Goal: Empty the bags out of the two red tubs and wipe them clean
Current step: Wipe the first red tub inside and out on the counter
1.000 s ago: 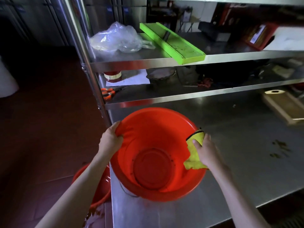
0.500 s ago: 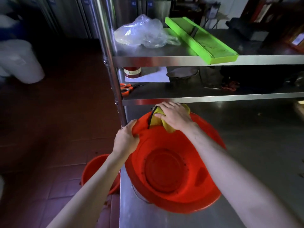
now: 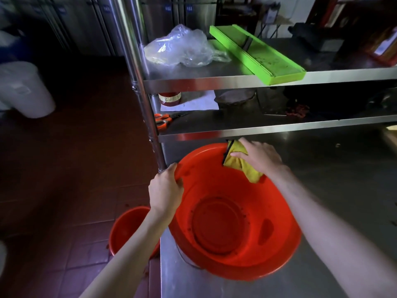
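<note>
Low on the floor at left, beside the surface (image 3: 214, 284): a second red tub (image 3: 129, 226), partly hidden behind the left forearm. Left hand (image 3: 165, 190), grip clenched over the near-left rim of the big red tub (image 3: 234, 214), tilted on the steel surface. Dark specks inside. Right hand (image 3: 261, 157), grip pressing a yellow cloth (image 3: 240, 162) against the far rim. Above, on the shelf (image 3: 214, 81): a clear plastic bag (image 3: 182, 48) and a green tray (image 3: 257, 54).
</note>
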